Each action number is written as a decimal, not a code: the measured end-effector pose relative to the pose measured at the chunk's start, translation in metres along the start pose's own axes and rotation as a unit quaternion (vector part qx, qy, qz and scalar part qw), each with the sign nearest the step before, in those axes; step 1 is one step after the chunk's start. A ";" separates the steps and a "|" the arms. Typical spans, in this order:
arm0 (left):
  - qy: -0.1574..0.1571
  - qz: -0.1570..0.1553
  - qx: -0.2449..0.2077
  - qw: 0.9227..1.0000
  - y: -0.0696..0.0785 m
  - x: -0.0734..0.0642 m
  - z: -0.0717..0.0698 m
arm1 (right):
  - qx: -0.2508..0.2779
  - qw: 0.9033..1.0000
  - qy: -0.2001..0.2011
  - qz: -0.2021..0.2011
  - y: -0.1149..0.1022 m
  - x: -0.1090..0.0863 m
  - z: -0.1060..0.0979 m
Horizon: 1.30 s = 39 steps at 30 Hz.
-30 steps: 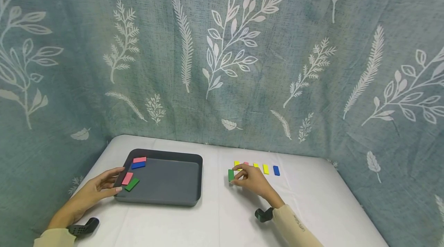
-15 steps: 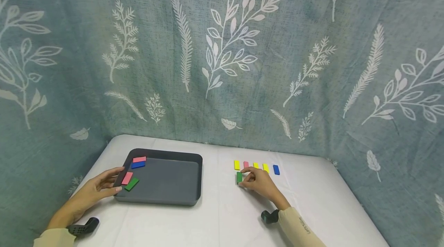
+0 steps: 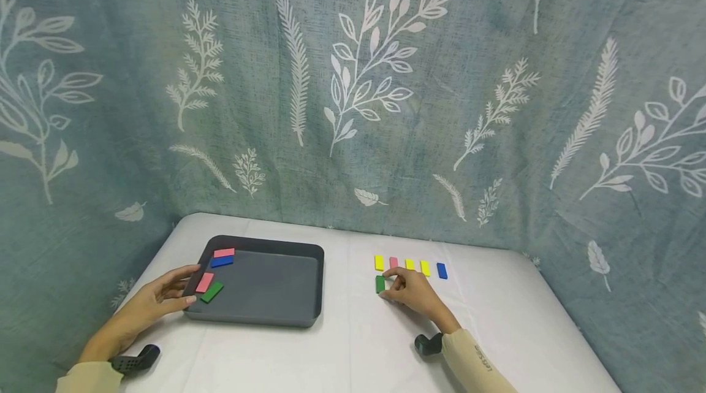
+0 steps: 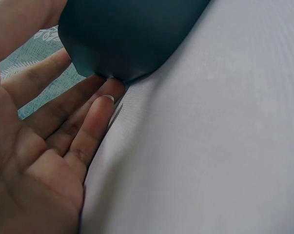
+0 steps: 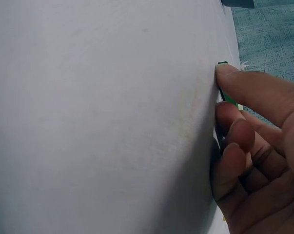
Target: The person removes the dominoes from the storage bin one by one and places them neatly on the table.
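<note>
My right hand (image 3: 413, 292) pinches a small flat green block (image 3: 380, 284) by its two ends, thumb at the near end and a finger at the far one. The block is just in front of a yellow block (image 3: 379, 263), low at the white tabletop. In the right wrist view only a strip of the green block (image 5: 230, 99) shows between thumb and finger. My left hand (image 3: 146, 307) rests at the left end of a dark grey tray (image 3: 250, 321), fingers loosely extended. The left wrist view has its fingertips touching the outside of the tray (image 4: 117, 39).
Inside the tray lie two pink blocks (image 3: 223, 252), a blue block (image 3: 222, 261) and another green block (image 3: 212, 292), all toward its left side. Right of the yellow block, a row continues with a pink block (image 3: 393, 263), two more yellow blocks (image 3: 425, 268) and a blue block (image 3: 442, 270).
My right hand has moved the green block slightly right and toward me, uncovering the leftmost yellow block. It has barely shifted over the last half second. My left hand stays at the tray.
</note>
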<state>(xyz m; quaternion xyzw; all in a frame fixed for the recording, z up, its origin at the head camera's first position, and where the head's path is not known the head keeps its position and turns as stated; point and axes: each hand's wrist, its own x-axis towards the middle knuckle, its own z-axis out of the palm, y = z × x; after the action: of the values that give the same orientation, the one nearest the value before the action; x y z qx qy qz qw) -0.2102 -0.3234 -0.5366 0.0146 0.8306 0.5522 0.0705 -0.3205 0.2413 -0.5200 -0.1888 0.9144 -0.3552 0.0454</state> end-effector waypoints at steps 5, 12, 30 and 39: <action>0.000 -0.002 0.002 1.000 0.002 -0.001 0.000 | 0.004 1.000 -0.007 0.000 -0.001 0.001 -0.001; -0.002 -0.003 -0.001 1.000 0.005 -0.002 0.000 | 0.022 1.000 -0.003 0.004 -0.008 0.005 -0.004; -0.003 0.011 -0.015 1.000 0.001 0.001 -0.001 | 0.029 0.996 -0.021 -0.084 -0.080 0.045 0.029; -0.003 0.005 -0.019 1.000 0.001 0.000 -0.002 | 0.038 0.990 -0.039 -0.127 -0.125 0.059 0.061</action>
<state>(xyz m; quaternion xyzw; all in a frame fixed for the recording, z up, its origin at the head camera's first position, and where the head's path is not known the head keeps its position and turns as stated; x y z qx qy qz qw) -0.2109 -0.3245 -0.5348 0.0193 0.8197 0.5681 0.0705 -0.3229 0.0958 -0.4790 -0.3151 0.8666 -0.3846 0.0423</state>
